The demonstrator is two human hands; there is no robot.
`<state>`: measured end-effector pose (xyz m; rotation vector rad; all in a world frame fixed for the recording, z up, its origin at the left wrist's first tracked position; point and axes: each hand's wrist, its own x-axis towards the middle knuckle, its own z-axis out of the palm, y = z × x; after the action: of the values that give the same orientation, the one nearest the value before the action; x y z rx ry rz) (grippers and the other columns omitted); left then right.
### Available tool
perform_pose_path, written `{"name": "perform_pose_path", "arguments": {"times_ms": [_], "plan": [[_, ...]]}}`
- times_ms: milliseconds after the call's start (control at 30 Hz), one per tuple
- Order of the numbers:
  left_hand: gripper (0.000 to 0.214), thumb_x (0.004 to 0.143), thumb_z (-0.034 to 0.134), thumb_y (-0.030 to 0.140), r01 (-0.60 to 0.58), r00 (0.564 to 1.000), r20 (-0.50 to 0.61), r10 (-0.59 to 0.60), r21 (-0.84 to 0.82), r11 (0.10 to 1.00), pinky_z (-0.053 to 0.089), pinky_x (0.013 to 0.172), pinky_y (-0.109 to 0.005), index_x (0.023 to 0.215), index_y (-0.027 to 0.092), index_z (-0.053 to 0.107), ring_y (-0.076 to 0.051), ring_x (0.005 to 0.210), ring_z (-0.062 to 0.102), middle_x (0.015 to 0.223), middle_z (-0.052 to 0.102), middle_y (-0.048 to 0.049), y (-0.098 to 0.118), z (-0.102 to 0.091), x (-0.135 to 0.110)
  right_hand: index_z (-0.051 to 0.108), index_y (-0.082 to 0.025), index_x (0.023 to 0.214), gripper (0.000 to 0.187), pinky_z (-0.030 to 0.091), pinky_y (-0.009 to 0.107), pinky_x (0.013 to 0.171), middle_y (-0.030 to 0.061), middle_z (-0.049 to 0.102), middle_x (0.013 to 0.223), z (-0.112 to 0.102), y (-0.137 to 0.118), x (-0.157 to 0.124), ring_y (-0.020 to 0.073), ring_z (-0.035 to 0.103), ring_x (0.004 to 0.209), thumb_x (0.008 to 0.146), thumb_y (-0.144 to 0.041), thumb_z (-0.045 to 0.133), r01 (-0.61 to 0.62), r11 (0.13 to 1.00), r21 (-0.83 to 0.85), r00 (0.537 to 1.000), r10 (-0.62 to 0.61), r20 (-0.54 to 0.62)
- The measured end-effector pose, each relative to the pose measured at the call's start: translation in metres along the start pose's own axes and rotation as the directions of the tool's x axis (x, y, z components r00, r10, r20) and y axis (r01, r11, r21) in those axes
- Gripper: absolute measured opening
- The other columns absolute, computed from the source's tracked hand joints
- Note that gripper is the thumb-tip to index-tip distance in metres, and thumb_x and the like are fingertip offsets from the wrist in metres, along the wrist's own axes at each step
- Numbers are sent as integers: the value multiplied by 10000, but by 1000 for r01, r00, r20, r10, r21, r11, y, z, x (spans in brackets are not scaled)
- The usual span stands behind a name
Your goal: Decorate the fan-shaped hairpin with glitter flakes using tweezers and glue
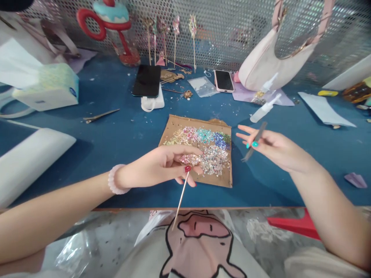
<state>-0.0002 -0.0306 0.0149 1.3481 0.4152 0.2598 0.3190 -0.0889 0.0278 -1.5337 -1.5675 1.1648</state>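
My left hand (pixel 162 164) pinches a thin wooden stick (pixel 181 200) between thumb and fingers, its lower end slanting toward my lap. A pink, glittery piece (pixel 189 159) shows by the fingers at the stick's upper end, partly covered by them. Beneath this hand lies a square cardboard sheet (pixel 171 125) bearing small shiny beads or sequins in heaps of yellow, pink, teal, blue and a larger mixed pale pile (pixel 214 160). To the right of the cardboard, my right hand (pixel 275 148) holds grey tweezers (pixel 255 142), tips pointing down toward the table and touching nothing.
Several decorated sticks (pixel 175 34) stand upright at the back, near a mesh panel (pixel 232 23). Behind the cardboard are a black phone (pixel 147 80), a pink-edged phone (pixel 223 81) and a plastic bag (pixel 203 87). Glue bottle (pixel 265 109), handbag (pixel 263 58), metal clip (pixel 101 116) and tissue pack (pixel 49 88) surround it.
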Motion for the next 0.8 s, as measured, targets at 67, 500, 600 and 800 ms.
{"name": "perform_pose_path", "arguments": {"times_ms": [67, 500, 600, 800], "plan": [[385, 885, 466, 74, 28, 999, -43, -27, 25, 999, 519, 640, -173, 1251, 187, 428, -144, 809, 696, 1042, 660, -84, 2, -2, 1, 592, -252, 946, 220, 360, 498, 1048, 52, 381, 1428, 1, 7, 13, 277, 461, 1239, 789, -406, 611, 0, 996, 92, 999, 3, -33], [418, 824, 512, 85, 91, 977, -204, -67, 106, 990, 543, 623, -200, 1230, 162, 454, -150, 770, 699, 1037, 675, -83, 24, -19, 17, 604, -199, 888, 176, 304, 556, 1063, 93, 328, 1453, 12, -13, 63, 294, 323, 1331, 841, -355, 538, 297, 816, -496, 947, -318, 45], [392, 853, 526, 130, 31, 970, -244, 8, 155, 987, 548, 630, -197, 1234, 185, 453, -151, 779, 697, 1030, 683, -64, 33, -25, 17, 601, -164, 827, 153, 290, 540, 1077, 99, 197, 1502, 28, -36, 51, 307, 200, 1378, 867, -261, 489, 415, 534, -737, 891, -403, 210], [196, 844, 564, 136, -97, 958, -251, 138, 168, 981, 560, 638, -197, 1033, 190, 570, -148, 727, 698, 898, 699, -6, 48, -25, 16, 634, -110, 805, 157, 252, 594, 1067, 191, 360, 1408, 73, -54, 26, 369, 240, 1350, 822, -97, 478, 468, 17, -884, 765, -509, 395]]}}
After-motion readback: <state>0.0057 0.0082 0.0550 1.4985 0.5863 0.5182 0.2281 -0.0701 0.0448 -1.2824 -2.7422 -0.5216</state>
